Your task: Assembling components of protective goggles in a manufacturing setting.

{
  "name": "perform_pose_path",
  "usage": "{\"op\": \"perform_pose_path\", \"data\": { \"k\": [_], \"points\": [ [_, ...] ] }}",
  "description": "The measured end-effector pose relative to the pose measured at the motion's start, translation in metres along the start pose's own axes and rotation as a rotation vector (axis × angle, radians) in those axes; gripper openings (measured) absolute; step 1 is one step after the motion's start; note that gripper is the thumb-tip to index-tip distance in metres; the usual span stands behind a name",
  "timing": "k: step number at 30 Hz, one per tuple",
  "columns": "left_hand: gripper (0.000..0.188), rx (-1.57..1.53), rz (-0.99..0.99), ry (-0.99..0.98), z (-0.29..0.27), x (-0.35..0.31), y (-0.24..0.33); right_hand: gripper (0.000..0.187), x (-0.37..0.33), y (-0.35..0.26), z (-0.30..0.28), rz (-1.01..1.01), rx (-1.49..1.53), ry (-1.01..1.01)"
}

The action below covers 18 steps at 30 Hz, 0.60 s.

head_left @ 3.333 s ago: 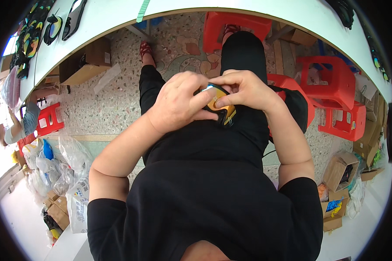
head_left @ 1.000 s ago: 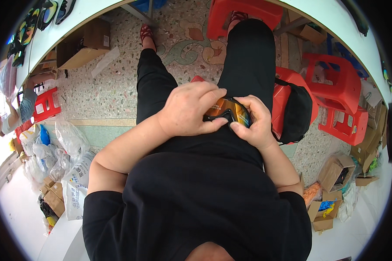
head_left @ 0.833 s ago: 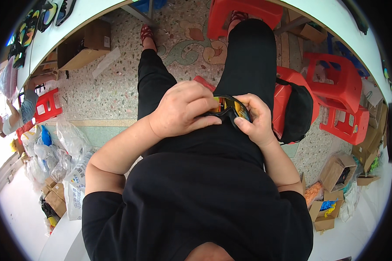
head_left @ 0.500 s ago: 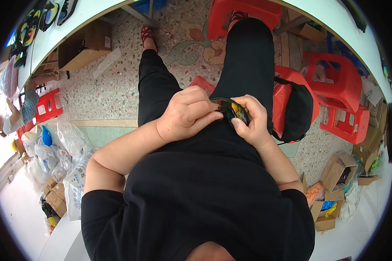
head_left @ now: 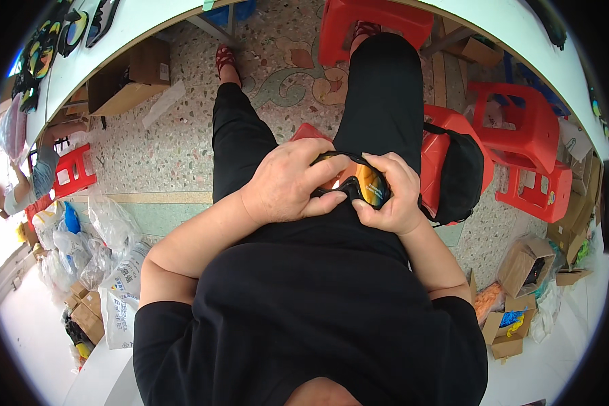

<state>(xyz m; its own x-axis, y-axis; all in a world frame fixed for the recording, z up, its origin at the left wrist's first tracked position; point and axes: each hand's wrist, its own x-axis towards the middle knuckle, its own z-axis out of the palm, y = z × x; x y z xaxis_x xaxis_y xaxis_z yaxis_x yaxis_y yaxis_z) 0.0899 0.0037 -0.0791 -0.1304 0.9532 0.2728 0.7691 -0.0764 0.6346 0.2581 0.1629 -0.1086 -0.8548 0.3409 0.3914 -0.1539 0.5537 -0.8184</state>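
Note:
Over my lap I hold a pair of sunglasses with a black frame and a mirrored orange-yellow lens that faces up. My left hand is closed on one side of the frame, its thumb below and its fingers over the top, covering much of that lens half. My right hand grips the other end, with the thumb at the lower rim by the nose notch and the fingers along the upper edge. The temple arms are hidden.
A white table curves across the far side, with more sunglasses at its left. Red stools and a black bag stand to the right. Plastic bags and a cardboard box lie left; another person sits far left.
The sunglasses have turned so that the orange lens faces up and shows more fully. My left hand has shifted its fingers from a pinch near the middle to a wider hold over the frame.

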Motion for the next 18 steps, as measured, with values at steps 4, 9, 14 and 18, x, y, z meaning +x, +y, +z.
{"op": "perform_pose_path", "data": {
  "k": [4,9,14,18],
  "points": [
    [0.045,0.049,0.011,-0.032,0.003,0.007,0.001,0.06,0.003,0.001,-0.002,-0.018,-0.032,-0.014],
    [0.043,0.021,-0.054,-0.032,0.01,0.013,0.002,0.059,0.007,0.005,-0.006,-0.03,-0.044,-0.052],
    [0.041,-0.006,-0.056,0.002,0.015,0.013,-0.003,0.063,0.018,0.009,-0.018,0.316,0.225,-0.358],
    [0.037,-0.005,-0.052,0.025,0.02,0.016,-0.008,0.062,0.027,0.02,-0.022,0.303,0.214,-0.499]
  ]
}}
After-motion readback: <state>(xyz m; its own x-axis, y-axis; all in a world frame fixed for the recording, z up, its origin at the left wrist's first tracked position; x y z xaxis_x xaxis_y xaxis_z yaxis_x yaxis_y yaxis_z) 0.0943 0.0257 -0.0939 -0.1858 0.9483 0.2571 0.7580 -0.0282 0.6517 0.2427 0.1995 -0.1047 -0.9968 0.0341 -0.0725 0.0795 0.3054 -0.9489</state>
